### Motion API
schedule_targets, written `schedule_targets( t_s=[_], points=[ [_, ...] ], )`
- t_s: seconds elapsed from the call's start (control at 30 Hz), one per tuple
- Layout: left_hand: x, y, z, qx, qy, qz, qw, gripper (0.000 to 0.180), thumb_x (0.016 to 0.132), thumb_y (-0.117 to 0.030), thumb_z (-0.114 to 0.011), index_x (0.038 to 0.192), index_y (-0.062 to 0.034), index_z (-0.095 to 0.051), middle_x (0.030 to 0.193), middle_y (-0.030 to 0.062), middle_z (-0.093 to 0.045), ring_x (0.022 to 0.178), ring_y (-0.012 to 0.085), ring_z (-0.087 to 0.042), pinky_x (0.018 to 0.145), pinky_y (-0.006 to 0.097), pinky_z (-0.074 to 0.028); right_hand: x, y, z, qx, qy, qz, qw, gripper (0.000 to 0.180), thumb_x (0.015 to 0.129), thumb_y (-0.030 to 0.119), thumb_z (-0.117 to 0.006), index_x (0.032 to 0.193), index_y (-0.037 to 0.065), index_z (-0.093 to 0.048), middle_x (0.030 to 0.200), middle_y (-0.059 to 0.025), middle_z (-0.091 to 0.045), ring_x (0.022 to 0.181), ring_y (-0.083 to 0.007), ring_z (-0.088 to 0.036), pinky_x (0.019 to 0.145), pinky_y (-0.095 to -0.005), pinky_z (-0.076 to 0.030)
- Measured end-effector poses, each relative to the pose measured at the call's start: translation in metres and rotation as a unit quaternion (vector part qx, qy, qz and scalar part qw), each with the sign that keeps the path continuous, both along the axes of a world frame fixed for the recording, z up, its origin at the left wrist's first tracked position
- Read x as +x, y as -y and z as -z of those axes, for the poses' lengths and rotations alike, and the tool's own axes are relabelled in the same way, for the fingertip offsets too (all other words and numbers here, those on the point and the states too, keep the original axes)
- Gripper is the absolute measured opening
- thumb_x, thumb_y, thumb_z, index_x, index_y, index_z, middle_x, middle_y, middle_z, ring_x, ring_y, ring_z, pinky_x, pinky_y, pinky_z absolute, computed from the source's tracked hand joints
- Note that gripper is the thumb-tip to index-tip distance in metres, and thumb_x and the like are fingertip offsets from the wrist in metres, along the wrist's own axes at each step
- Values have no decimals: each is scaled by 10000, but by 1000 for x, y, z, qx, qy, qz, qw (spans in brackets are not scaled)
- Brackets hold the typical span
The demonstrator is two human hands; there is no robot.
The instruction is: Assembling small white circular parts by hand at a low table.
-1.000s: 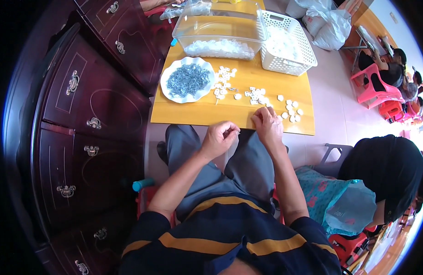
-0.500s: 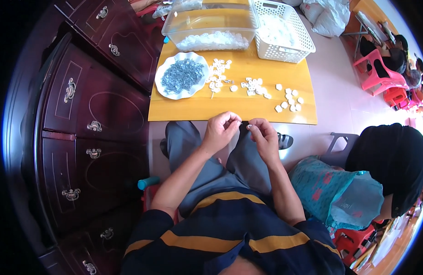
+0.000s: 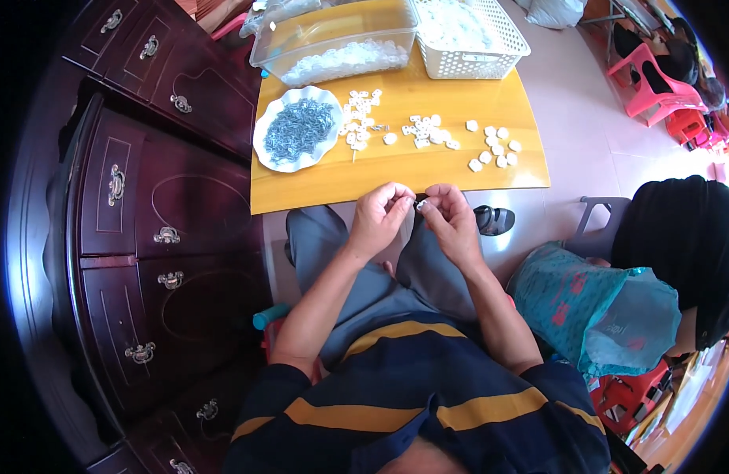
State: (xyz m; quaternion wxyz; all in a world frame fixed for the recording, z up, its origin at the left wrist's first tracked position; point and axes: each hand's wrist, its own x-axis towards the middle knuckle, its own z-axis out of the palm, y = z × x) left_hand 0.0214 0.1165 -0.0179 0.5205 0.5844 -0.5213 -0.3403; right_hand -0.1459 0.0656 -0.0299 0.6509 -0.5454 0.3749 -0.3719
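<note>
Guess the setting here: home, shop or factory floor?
Probably a home or small workshop doing hand assembly: a low yellow table with loose small white parts, a dark carved wooden cabinet, and pink plastic chairs on a tiled floor.

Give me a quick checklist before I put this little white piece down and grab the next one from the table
1. Small white piece pinched between left hand and right hand: ok.
2. Piece fully assembled: cannot tell, too small.
3. Loose white pieces within reach on the yellow table: ok.
4. White plate holds grey metal parts: ok.
5. Clear bin and white basket open at the table's far edge: ok.
</note>
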Motion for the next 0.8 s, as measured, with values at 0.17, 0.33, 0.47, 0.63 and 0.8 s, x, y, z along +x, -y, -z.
schedule_targets(
  t_s=[0.17,0.33,0.47,0.63,0.8],
  points=[
    [-1,0,-2,17,-7,5,1000,65,950,-38,-633,965,8,-677,806,56,-687,712,114,-653,669,275,-532,-2,2,2,-30,-32,-1,999,178,975,30,-648,1132,21,-565,914,2,-636,787,-54,-593,655,-214,-495],
    [-3,1,-1,-2,2,11,1000,68,984,-49,-615,990,-7,-669,797,-26,-621,674,29,-533,608,203,-448,-2,4,0,-33,-20,13,999,167,935,40,-694,1065,12,-592,851,3,-651,741,-37,-578,650,-201,-482],
    [-4,2,-3,0,3,14,1000,69,981,-46,-615,991,-6,-671,801,-23,-627,670,30,-532,606,206,-449,-3,4,-2,-37,-23,1,999,161,931,43,-704,1041,15,-590,841,5,-651,730,-36,-575,646,-202,-480],
    [-4,3,-8,13,12,12,1000,62,946,-33,-634,960,12,-674,812,62,-692,718,116,-662,669,275,-538,-4,4,-5,-40,-36,5,999,149,929,44,-708,1012,16,-588,823,5,-647,710,-34,-567,632,-202,-473],
    [-3,3,-6,12,16,10,1000,63,943,-31,-632,959,11,-676,798,58,-686,710,113,-657,665,272,-535,-4,4,-2,-44,-29,2,999,146,929,42,-706,1005,16,-583,812,6,-641,698,-32,-560,623,-200,-465]
  ],
)
